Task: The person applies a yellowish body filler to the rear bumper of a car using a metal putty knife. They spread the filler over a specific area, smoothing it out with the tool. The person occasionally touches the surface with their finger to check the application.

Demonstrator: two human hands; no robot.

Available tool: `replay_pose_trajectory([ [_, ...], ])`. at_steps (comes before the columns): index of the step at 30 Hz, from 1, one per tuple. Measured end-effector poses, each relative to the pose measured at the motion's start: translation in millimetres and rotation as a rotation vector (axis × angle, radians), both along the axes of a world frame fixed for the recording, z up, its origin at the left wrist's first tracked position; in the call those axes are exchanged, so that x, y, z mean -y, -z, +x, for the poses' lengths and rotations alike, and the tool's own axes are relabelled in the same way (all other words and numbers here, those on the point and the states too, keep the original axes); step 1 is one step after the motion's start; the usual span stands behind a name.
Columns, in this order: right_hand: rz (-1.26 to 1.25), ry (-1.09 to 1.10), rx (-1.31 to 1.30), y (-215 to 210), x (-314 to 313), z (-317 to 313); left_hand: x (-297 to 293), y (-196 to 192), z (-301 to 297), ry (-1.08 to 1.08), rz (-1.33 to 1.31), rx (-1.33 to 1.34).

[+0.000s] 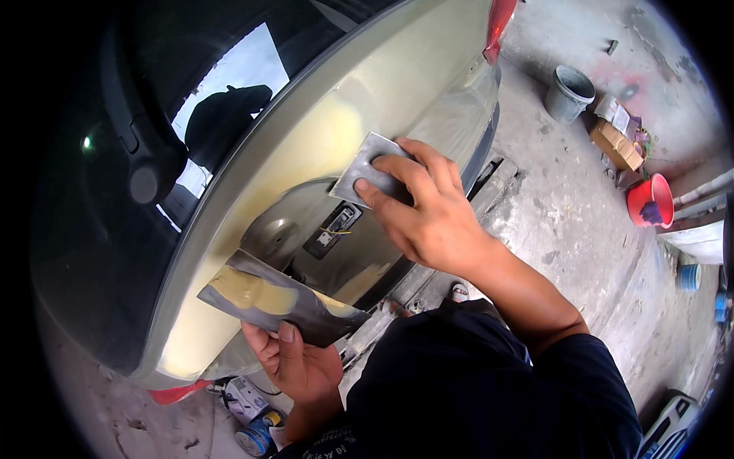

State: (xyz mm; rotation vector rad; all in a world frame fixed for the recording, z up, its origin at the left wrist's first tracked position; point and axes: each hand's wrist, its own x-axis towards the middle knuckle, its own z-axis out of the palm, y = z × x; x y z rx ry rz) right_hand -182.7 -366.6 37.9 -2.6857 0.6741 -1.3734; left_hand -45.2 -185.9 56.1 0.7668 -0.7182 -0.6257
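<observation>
My right hand point(424, 206) pinches a thin grey metal putty spreader point(375, 157), fingers on its face, close to the car's rear panel point(428, 73). My left hand point(302, 363) grips the lower edge of a dark grey flat plate point(321, 317). Pale yellow body filler point(248, 292) is smeared along that plate. More yellowish filler point(336, 130) coats the panel above the recess point(271, 222). Inside the recess is an opening with a thin yellow wire point(336, 229). Whether the spreader touches the panel I cannot tell.
The dark rear window point(99, 252) and wiper point(145, 168) lie left. On the concrete floor at right stand a grey bucket point(569, 93), a cardboard box point(615, 144) and a red bucket point(651, 200). Blue cans point(256, 438) sit at lower left.
</observation>
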Motion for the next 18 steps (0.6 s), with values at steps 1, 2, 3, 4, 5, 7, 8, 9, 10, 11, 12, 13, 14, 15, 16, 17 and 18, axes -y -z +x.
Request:
replay_pose_trajectory([
  [1,0.009,0.001,0.009,2.4,-0.8,-2.3,0.8,-0.3,0.1,0.014,-0.009,0.007],
  [2,0.039,0.001,0.006,3.5,-2.4,-5.2,1.7,-0.4,0.0,0.01,0.008,0.003],
  [3,0.068,0.001,0.003,4.2,-4.8,-8.7,2.7,-0.7,-0.3,0.006,0.025,-0.001],
  [4,0.098,0.001,0.0,4.7,-7.9,-12.8,3.6,-0.8,-0.7,0.002,0.042,-0.004],
  [5,0.169,-0.08,0.053,2.9,-11.1,-18.8,5.5,0.0,-1.6,0.024,0.04,-0.027],
  [7,0.308,-0.256,0.158,-6.7,-20.6,-30.3,7.8,1.3,-3.3,0.055,0.036,-0.07],
  [8,0.457,-0.494,0.246,-11.9,-28.0,-34.8,8.8,1.2,-5.0,0.059,0.04,-0.082],
  [9,0.605,-0.734,0.332,-15.0,-32.5,-38.5,9.6,0.8,-6.8,0.062,0.044,-0.093],
  [10,0.686,-1.017,0.262,-14.5,-30.9,-42.9,9.6,0.2,-7.4,0.064,0.049,-0.104],
  [11,0.819,-1.148,0.294,-7.2,-37.5,-42.1,9.8,-0.5,-7.8,0.056,0.033,-0.083],
  [12,0.662,-0.928,0.249,1.2,-33.5,-40.9,9.0,-1.5,-7.8,0.046,0.018,-0.062],
  [13,0.505,-0.709,0.202,5.7,-27.2,-40.7,8.7,-3.0,-7.4,0.035,0.003,-0.041],
  [14,0.314,-0.465,0.103,2.9,-20.4,-42.1,8.5,-7.7,-4.3,0.091,-0.005,-0.026],
  [15,0.214,-0.302,0.039,-1.1,-18.3,-39.3,8.0,-6.6,-1.8,0.091,-0.028,-0.005],
  [16,0.107,-0.206,0.056,-7.6,-15.0,-33.8,7.5,-3.8,0.6,0.092,-0.051,0.015],
  [17,0.006,-0.108,0.069,-12.4,-12.8,-26.5,5.3,-1.8,1.7,0.094,-0.069,0.032],
  [18,-0.056,-0.072,0.084,-15.8,-7.8,-20.3,6.3,-1.4,-0.1,0.077,-0.049,0.014],
])
